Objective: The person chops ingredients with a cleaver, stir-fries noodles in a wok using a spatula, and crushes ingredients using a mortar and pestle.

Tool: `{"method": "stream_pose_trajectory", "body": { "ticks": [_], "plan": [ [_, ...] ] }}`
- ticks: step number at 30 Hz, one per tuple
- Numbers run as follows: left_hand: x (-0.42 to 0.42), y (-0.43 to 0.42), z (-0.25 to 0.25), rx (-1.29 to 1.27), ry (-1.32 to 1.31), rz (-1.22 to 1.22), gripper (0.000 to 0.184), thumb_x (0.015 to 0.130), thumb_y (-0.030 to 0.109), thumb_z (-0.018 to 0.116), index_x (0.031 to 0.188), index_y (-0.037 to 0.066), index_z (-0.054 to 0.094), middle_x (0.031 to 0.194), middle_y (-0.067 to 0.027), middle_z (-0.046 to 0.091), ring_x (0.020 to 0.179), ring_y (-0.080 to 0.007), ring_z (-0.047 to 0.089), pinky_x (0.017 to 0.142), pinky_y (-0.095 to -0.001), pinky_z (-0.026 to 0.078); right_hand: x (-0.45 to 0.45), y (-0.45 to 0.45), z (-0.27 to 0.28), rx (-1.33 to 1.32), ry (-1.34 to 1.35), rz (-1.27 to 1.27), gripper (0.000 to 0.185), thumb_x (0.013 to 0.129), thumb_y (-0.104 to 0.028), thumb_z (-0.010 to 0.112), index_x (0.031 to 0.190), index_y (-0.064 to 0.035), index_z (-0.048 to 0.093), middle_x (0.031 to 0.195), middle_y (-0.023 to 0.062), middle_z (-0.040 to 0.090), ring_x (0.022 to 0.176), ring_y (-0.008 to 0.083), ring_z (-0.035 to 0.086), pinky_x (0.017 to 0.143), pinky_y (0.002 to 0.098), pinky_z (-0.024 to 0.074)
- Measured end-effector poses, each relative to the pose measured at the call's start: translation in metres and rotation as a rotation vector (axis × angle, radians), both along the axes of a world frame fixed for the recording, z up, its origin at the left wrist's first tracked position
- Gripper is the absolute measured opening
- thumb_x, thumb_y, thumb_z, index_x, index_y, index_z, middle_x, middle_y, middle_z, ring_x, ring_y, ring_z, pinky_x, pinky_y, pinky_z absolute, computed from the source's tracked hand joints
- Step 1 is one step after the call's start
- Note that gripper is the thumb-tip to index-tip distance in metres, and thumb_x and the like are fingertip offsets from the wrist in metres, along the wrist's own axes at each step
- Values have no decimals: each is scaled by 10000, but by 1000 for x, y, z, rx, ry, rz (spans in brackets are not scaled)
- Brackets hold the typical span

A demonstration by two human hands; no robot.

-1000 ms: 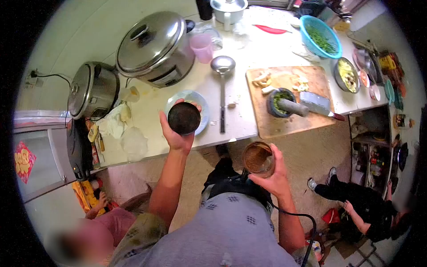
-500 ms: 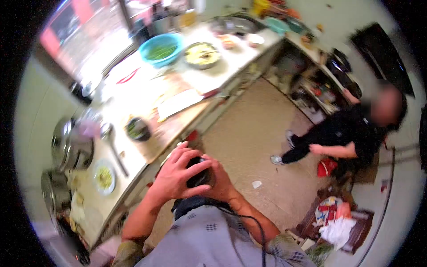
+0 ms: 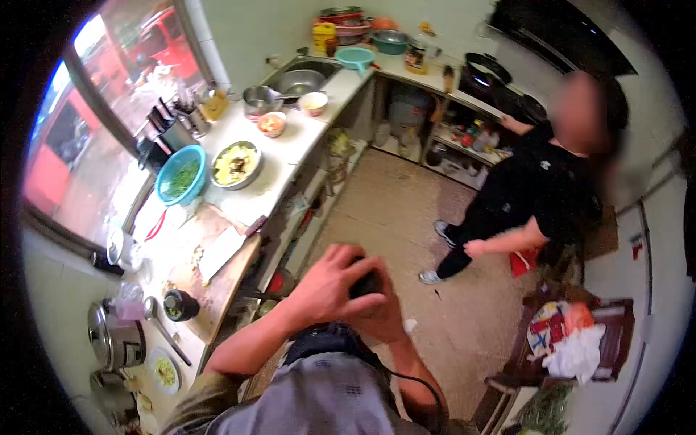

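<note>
In front of my body, above the floor, a dark rounded object (image 3: 365, 284) is between my hands. My left hand (image 3: 330, 284) curves over its top and near side, fingers bent. My right hand (image 3: 386, 313) wraps it from the right and below. Most of the object is covered by my fingers, so its kind cannot be told. To the left, on the counter, stand a small black container (image 3: 181, 305) with green bits in it and a wooden cutting board (image 3: 233, 279) with a cleaver (image 3: 223, 251) lying on it.
Along the counter (image 3: 279, 148) are a blue basin (image 3: 196, 154) of greens, a steel bowl (image 3: 255, 174) of cut food, a ladle (image 3: 170, 333) and a plate (image 3: 175, 384). A person (image 3: 536, 181) in black stands near the stove (image 3: 507, 101). A box (image 3: 625, 348) with bags sits right.
My view has swung toward the far counter, so the room appears shifted left. My hands still hold the dark object, now further right in view. The person remains near the stove.
</note>
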State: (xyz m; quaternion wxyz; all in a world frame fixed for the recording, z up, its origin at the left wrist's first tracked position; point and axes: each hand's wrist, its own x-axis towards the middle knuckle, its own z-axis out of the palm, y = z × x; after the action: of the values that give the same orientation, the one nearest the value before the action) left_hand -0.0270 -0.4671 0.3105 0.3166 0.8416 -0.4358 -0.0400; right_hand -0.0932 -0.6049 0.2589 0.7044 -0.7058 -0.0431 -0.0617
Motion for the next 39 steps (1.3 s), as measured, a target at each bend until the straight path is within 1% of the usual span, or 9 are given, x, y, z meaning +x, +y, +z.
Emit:
{"method": "stream_pose_trajectory", "body": {
  "ticks": [5,9,17,20,23,25,28,33,39],
  "plan": [
    [106,-26,-3,-206,0,-255,595,789,455,666,1234,77,551,1129,-171,520,1031,-345,486,922,-405,425,85,-63,-17,174,249,247,1000,561,-138,863,1392,-86,309,1337,102,462,1219,246,477,1007,391,418],
    [179,-30,-11,-269,54,-338,662,751,444,723,1268,78,532,1165,-180,504,1050,-356,483,922,-427,411,154,-97,-43,-103,209,354,1077,493,-240,889,1398,-83,328,1345,101,461,1253,254,445,1019,419,391],
    [352,-27,-3,-188,198,-241,771,688,457,742,1313,98,469,1160,-183,495,1064,-369,484,913,-436,430,348,-121,-67,398,569,533,1229,376,-289,879,1422,-40,284,1404,96,386,1297,258,393,1058,408,338],
    [391,-35,1,-131,261,-174,802,671,444,759,1312,72,452,1152,-193,498,1063,-375,487,907,-445,435,384,-117,-40,332,297,625,1017,629,-439,785,1412,-10,300,1366,104,417,1282,244,409,1072,356,319],
    [429,-27,-14,-197,187,100,797,657,435,748,1275,20,464,1145,-191,521,1083,-364,496,931,-426,421,449,-111,-26,295,342,379,1232,608,-631,764,1479,-14,150,1376,135,410,1281,245,408,1097,361,274],
    [435,-20,-17,-227,174,185,793,656,422,765,1276,27,468,1154,-189,529,1092,-355,501,938,-421,421,463,-132,-47,261,345,494,1232,667,-680,703,1495,-36,58,1448,171,347,1297,285,383,1088,407,282],
    [455,15,-23,-149,107,578,772,657,428,775,1257,32,494,1170,-185,536,1086,-332,523,953,-409,421,497,-168,-49,216,363,269,1151,721,-637,695,1490,-27,92,1295,174,478,1121,244,539,1006,379,391],
    [490,111,-73,-62,-3,1292,798,646,425,784,1274,25,498,1152,-193,543,1070,-327,544,937,-408,442,515,-246,-89,159,508,199,945,824,-503,671,1472,-20,180,1221,152,527,1017,212,582,942,354,446],
    [579,207,-131,228,-187,1609,766,678,400,761,1293,43,477,1191,-189,523,1118,-347,480,969,-417,411,540,-280,-119,96,648,4,600,950,-292,557,1429,-32,306,1103,100,597,945,177,595,860,321,478]
  ]
}}
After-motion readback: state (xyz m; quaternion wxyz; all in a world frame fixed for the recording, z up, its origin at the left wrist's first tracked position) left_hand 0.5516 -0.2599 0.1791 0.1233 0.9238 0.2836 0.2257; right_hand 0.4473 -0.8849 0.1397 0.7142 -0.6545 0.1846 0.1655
